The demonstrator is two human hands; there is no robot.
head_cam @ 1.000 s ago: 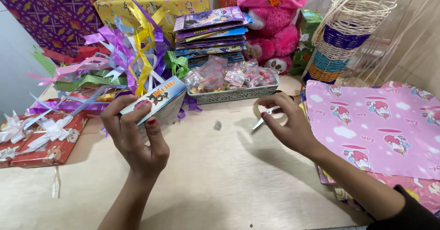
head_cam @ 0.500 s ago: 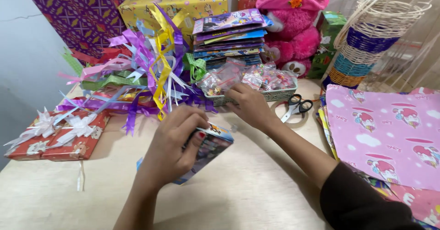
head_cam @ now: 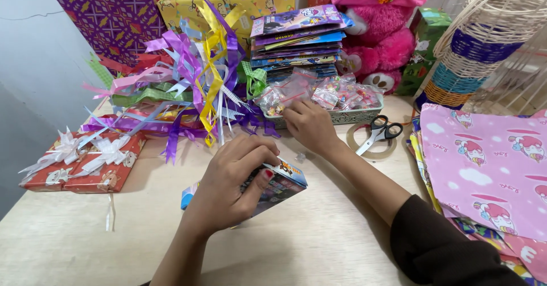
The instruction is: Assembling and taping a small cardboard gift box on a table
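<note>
- The left hand (head_cam: 228,186) lies on top of a small colourful box (head_cam: 273,186). Its fingers (head_cam: 250,149) are curled over the upper edge and closed on it, seemingly pinning the box flat to the tabletop (head_cam: 319,246) so it cannot slide.
- The box rests on the tabletop near the front middle, and a blue corner of it shows on the far side of the wrist.
- The right hand (head_cam: 310,125) stretches forward to a shallow patterned tray (head_cam: 364,116). Its fingers (head_cam: 296,108) bend down onto one of the small clear packets (head_cam: 285,95) heaped there. They touch the plastic, but whether they have pinched it shut cannot be told.
- The tray stands just behind the hand, within easy reach of both arms, and probably serves as a stock of small items.
- A pair of black-handled scissors (head_cam: 380,132) lies on a roll of clear tape (head_cam: 373,146), just to the right of the reaching wrist and not in use.
- Sheets of pink printed wrapping paper (head_cam: 484,166) are stacked at the right edge.
- A tangle of curled ribbons (head_cam: 199,86) spreads to the left of the tray.
- A red wrapped gift with a white bow (head_cam: 85,160) sits at the left.
- At the back stand a stack of thin books (head_cam: 299,41), a pink plush toy (head_cam: 382,29) and a woven basket (head_cam: 473,52).
</note>
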